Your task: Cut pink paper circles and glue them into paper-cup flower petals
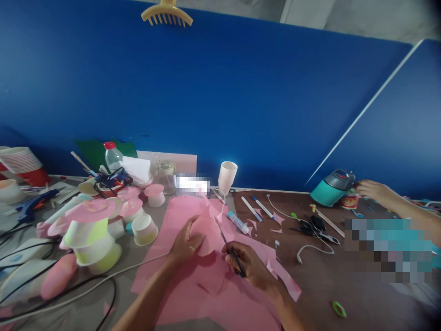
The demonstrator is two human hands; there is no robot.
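My left hand (188, 241) is closed on a rounded piece of pink paper (207, 238), with the thumb on top. Black-handled scissors (235, 261) are in my right hand (250, 266), fingers wrapped round the handles. Their blades point up and left, beside the right edge of the paper piece. A narrow pointed strip of pink paper stands up from its top. Beneath both hands lie large pink paper sheets (179, 294). A glue stick (237, 222) with a blue cap rests on the sheets just beyond the scissors.
Pink-topped paper cups (93, 239) crowd the left side, near a blue glue gun (31, 207) and loose cables. White cups (227, 177) stand at the back. Pens (262, 207), paper scraps and a white cable (317, 248) lie right. Another person's hand (374, 189) is by a teal flask (332, 188).
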